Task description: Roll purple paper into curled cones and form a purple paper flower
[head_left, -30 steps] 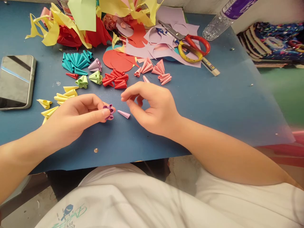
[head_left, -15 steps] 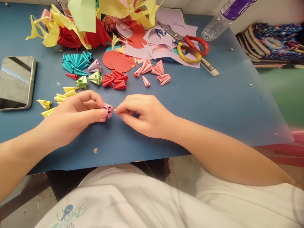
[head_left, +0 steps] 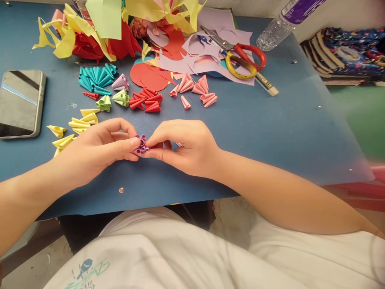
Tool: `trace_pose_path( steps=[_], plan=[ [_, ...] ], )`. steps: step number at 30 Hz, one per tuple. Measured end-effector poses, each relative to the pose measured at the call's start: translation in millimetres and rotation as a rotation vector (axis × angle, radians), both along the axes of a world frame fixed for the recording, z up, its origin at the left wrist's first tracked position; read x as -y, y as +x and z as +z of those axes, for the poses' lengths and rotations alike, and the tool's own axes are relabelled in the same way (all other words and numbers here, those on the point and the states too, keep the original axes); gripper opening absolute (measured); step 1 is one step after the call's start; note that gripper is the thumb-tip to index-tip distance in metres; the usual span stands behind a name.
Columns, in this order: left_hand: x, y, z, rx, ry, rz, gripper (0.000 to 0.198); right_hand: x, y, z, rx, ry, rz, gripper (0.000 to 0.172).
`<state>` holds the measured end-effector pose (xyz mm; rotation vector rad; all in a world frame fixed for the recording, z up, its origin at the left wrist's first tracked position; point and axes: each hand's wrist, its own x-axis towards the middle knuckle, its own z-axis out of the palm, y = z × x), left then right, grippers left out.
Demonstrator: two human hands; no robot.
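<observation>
A small cluster of purple paper cones (head_left: 141,145) sits pinched between both hands just above the blue table (head_left: 270,132). My left hand (head_left: 96,150) grips it from the left with thumb and forefinger. From the right, my right hand (head_left: 183,146) presses its fingertips against the same cluster, fingers curled. Loose rolled cones lie beyond the hands: yellow cones (head_left: 75,126), green cones (head_left: 112,100), red cones (head_left: 147,101), pink cones (head_left: 195,90) and teal cones (head_left: 96,78).
A phone (head_left: 19,102) lies at the left edge. Scissors (head_left: 237,56) rest on lilac paper scraps (head_left: 210,48) at the back. Heaped yellow and red offcuts (head_left: 90,36) fill the back left. A plastic bottle (head_left: 282,22) lies at the back right.
My right hand dropped onto the loose purple cone on the table, took it, and brought it left against the cluster held in my left hand. The left hand barely shifted.
</observation>
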<state>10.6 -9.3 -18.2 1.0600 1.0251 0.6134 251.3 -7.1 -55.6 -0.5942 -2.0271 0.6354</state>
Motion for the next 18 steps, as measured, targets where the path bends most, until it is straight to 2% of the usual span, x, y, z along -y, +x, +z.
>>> trace_pose_path(
  steps=[4, 11, 18],
  plan=[
    [0.3, 3.5, 0.3, 0.021, -0.060, 0.002, 0.030, 3.4, -0.1, 0.0, 0.062, 0.135, -0.022, 0.008],
    [0.4, 1.6, 0.4, 0.097, -0.091, -0.113, 0.021, 6.0, 2.3, 2.7, 0.150, 0.064, 0.011, 0.017],
    [0.1, 0.7, 3.6, 0.075, -0.066, -0.177, 0.018, 2.3, 1.8, 3.2, 0.074, 0.229, 0.043, 0.004]
  ],
)
